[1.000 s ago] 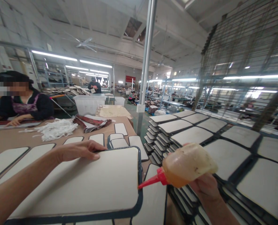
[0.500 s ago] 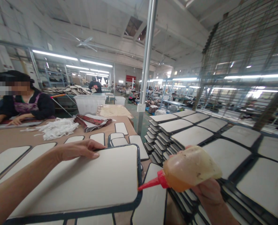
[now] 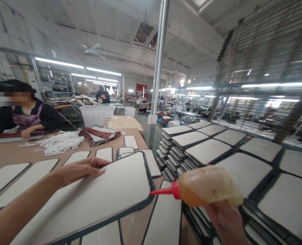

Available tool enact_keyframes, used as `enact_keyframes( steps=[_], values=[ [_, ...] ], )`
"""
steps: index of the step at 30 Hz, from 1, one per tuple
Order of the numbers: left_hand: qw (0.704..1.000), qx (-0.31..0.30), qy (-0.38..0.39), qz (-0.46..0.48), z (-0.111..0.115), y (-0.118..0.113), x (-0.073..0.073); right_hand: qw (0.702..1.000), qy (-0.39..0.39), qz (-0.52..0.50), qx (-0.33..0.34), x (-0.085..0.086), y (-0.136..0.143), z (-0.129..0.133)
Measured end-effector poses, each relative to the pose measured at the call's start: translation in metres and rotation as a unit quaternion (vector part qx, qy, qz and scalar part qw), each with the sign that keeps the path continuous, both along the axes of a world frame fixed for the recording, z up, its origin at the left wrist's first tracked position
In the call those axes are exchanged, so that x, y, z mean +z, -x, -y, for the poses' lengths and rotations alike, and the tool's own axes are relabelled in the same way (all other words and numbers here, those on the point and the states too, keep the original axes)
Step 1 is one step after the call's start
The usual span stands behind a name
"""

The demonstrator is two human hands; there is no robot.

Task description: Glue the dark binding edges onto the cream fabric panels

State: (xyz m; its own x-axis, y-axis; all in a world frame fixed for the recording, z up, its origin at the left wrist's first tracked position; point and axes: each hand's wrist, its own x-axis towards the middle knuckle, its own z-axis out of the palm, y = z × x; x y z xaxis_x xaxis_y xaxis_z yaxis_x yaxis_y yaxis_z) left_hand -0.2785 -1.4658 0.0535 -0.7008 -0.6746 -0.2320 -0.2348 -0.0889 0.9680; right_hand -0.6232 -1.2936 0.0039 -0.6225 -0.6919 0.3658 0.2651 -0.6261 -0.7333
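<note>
Head view, white panel (image 3: pixel 97 200): held at a slant over the brown surface (image 3: pixel 138 219), with dark edging along its rim.
Left hand (image 3: pixel 83 169): fingers are pinched on the panel's far edge, with the thumb laid on top.
Right hand (image 3: pixel 221 212): fingers are wrapped around a squeeze bottle (image 3: pixel 209 185), right of the panel.
Red nozzle (image 3: pixel 163 191): tip is held at the panel's right-hand edging.
Stacked panels (image 3: pixel 209 149): piled right of the panel.
White strips (image 3: pixel 61 142): heaped beyond the panel.
</note>
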Motion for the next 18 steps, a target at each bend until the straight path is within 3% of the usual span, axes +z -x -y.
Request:
enact_keyframes(
  steps=[3,8,14,18],
  values=[
    [1.0,0.02,-0.009,0.0,-0.001,-0.001,-0.004,0.999,0.029,0.0,-0.025,-0.006,-0.004,0.001],
    [0.999,-0.003,-0.043,-0.031,-0.003,0.002,-0.016,0.998,0.051,-0.009,-0.021,-0.017,-0.005,0.002],
    [0.993,0.058,-0.078,-0.066,0.0,0.006,-0.045,0.995,0.058,0.021,-0.072,-0.013,-0.016,0.007],
    [0.989,0.064,-0.098,-0.087,-0.005,0.015,-0.052,0.994,0.063,0.038,-0.082,-0.011,-0.018,0.01]
  ],
)
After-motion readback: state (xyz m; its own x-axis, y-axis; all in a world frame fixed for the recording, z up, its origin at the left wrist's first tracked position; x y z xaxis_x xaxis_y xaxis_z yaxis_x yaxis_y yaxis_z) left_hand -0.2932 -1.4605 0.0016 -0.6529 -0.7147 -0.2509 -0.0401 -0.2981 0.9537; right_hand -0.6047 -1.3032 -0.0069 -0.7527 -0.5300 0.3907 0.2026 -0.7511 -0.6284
